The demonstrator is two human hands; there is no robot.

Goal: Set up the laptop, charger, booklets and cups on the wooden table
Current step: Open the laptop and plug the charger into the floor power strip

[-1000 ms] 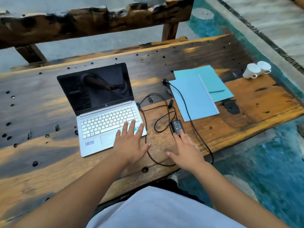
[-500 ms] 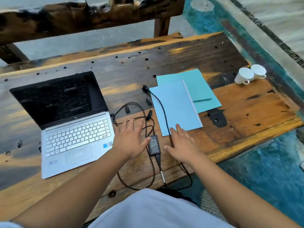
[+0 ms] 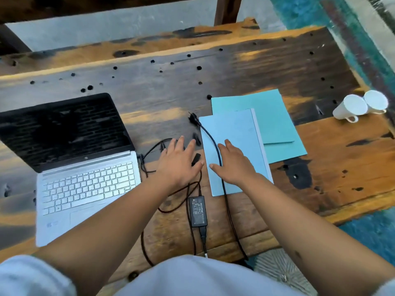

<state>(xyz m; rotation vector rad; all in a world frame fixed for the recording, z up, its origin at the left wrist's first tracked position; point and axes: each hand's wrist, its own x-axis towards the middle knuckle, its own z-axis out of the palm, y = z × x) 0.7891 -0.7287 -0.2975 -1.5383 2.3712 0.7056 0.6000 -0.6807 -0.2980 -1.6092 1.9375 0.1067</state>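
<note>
With both hands' fingers spread flat, the right hand [image 3: 233,165] on the booklet [image 3: 233,133] could snag the charger cable [image 3: 215,146] and drag its plug.

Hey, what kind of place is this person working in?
Probably an outdoor patio or terrace: a rough, weathered wooden table full of holes, a matching bench behind it, and worn teal-painted concrete floor.
</note>
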